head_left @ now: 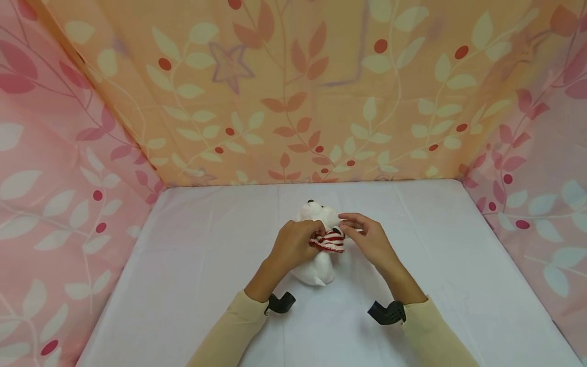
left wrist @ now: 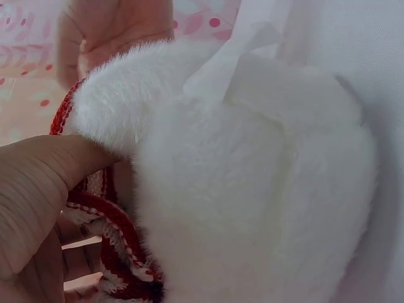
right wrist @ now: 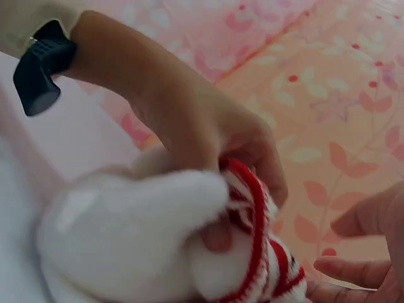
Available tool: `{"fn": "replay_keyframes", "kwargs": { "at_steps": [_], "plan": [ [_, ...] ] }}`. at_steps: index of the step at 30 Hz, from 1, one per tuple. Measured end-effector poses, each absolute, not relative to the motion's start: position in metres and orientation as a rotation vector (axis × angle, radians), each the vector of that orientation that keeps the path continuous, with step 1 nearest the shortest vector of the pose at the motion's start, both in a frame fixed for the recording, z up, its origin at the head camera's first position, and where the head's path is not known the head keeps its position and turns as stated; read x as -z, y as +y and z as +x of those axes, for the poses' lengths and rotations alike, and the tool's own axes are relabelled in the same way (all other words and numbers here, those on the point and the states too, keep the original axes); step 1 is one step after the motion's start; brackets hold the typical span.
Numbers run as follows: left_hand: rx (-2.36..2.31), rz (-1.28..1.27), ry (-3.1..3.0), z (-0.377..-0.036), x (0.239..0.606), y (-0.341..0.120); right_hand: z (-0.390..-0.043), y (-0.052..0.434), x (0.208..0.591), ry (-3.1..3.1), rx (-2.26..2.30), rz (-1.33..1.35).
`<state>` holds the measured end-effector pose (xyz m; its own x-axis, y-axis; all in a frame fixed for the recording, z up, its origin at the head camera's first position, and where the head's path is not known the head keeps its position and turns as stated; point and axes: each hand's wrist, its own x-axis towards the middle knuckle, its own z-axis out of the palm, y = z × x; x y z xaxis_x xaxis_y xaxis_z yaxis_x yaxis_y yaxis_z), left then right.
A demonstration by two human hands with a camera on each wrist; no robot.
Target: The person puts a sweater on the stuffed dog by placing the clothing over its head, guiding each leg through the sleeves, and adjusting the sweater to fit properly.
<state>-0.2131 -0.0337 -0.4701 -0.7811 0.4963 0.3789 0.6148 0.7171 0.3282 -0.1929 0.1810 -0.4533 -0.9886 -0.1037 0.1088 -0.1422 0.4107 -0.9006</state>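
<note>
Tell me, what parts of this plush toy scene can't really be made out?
- Plush toy face: head view, too small and partly behind the left hand.
- Striped knit garment: whether hat or sweater is unclear; both hands cover its edges.
- Right hand fingertips: right wrist view, cut off by the frame edge.

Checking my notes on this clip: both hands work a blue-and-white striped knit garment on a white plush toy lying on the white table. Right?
Not quite: the knit garment is red-and-white striped, as the head view shows. Both the left hand and right hand do handle it on the white plush toy.
</note>
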Motion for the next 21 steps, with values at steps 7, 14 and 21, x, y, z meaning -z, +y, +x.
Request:
{"fn": "replay_keyframes", "kwargs": {
  "at_steps": [7,14,21],
  "plan": [
    [0.682,-0.871,-2.68,-0.213,0.468,-0.034,-0.202,0.198,0.461,-2.754,-1.38,0.153],
    [0.716,-0.883,-2.666,-0.213,0.469,-0.034,-0.209,0.204,0.47,-2.858,-1.321,0.23],
    [0.732,-0.888,-2.673,-0.212,0.468,-0.034,-0.21,0.209,0.471,-2.737,-1.379,0.251]
  ]
}}
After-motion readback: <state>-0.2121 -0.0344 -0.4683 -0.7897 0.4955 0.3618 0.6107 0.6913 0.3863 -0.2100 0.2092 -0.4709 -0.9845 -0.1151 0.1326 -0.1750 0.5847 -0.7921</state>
